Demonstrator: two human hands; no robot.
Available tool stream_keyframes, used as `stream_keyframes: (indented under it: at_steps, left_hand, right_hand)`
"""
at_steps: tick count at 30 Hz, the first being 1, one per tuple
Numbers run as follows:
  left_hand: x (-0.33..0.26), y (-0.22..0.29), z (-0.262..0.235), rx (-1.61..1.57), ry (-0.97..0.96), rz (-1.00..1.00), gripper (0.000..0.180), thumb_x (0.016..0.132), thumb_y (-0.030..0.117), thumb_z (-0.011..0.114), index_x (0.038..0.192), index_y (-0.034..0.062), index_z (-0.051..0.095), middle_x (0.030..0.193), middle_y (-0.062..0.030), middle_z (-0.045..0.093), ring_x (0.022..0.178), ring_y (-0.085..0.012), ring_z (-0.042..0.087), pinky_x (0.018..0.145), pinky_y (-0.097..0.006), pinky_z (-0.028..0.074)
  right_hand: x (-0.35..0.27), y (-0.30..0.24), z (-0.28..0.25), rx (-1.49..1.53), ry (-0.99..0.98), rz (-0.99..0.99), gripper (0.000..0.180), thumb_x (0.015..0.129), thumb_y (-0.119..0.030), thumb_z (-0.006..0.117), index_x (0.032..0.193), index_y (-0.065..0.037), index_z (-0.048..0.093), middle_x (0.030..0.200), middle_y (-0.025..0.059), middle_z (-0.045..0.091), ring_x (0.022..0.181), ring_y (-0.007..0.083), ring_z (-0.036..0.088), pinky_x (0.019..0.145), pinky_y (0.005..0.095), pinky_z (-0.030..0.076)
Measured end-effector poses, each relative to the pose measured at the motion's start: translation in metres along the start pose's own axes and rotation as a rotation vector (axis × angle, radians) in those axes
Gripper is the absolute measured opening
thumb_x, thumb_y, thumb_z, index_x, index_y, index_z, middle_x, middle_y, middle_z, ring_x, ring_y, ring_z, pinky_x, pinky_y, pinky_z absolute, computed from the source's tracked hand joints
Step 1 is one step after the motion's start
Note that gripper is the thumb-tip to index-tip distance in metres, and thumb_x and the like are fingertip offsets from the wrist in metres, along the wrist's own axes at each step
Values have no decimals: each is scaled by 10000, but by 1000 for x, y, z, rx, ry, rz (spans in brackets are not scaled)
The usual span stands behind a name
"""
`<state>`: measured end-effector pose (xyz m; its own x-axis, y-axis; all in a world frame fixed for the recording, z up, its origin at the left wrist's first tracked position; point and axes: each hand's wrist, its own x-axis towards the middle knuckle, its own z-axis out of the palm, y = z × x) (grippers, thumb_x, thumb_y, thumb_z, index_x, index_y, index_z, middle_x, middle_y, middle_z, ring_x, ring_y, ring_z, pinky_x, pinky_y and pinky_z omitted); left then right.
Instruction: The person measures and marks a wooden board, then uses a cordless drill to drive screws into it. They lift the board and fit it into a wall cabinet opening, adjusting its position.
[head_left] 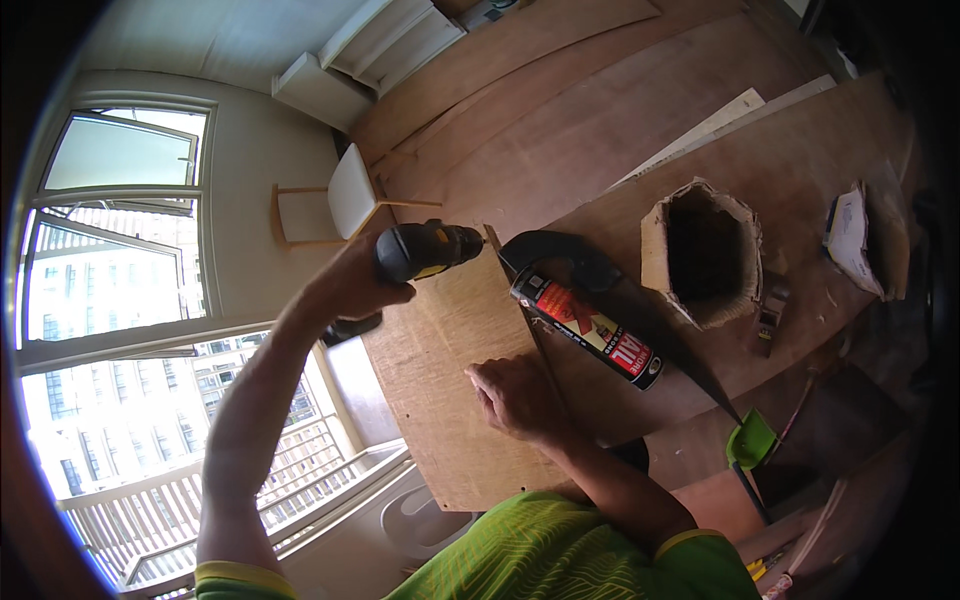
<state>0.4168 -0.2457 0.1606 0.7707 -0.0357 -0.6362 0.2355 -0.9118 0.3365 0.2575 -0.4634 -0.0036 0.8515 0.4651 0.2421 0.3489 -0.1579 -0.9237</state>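
Observation:
My left hand (352, 283) grips a black and yellow cordless drill (428, 250), its tip against the upper corner of a plywood panel (440, 360) where it meets a larger wooden board (720, 190). My right hand (512, 396) lies flat on the plywood panel near its edge, fingers together, holding it down. A black cartridge gun with a black and red tube (590, 325) lies on the larger board just right of the drill.
A torn cardboard box (702, 250) stands open on the board, with a small tool (768, 318) beside it and a packet (855, 240) at far right. A white stool (345, 195) stands by the wall. Windows and a balcony railing (120, 500) are left. A green object (750, 438) lies below.

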Motion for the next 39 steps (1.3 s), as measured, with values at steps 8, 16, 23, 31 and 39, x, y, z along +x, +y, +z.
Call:
stream_keyframes:
  at_steps: [8,16,23,31,39]
  left_hand:
    - [34,7,-46,295,-216,242,532,668,57,870,1161,102,678,1021,-79,769,970,-247,739,917,-414,579]
    - [45,33,-48,152,-188,-91,699,697,42,884,1314,55,556,1074,-116,707,772,-213,711,736,-347,612]
    - [-22,-11,42,-679,93,-266,480,827,26,854,1232,55,597,987,-36,674,746,-111,672,577,-276,584]
    - [-35,-8,73,-697,194,-292,481,832,34,809,1265,43,600,1049,-63,696,812,-144,690,716,-313,597]
    - [35,31,-43,2,-200,-237,722,754,34,865,1375,71,498,1013,-105,718,730,-171,714,603,-329,607]
  right_hand:
    - [4,1,-3,-36,-20,-13,286,852,-83,712,1132,-47,665,880,87,710,831,281,694,778,440,525]
    - [7,5,-3,-4,-26,-35,289,850,-92,711,1129,-33,662,862,72,694,815,265,687,759,428,523]
    - [8,2,-6,13,-77,-20,310,845,-105,722,1138,-23,662,835,59,662,791,262,662,746,440,507]
    - [3,2,-9,30,-77,-34,290,859,-98,704,1135,-17,661,846,71,657,819,271,659,788,446,508]
    - [3,6,-1,15,-13,-43,274,852,-79,704,1118,-24,665,849,81,678,819,269,680,754,435,519]
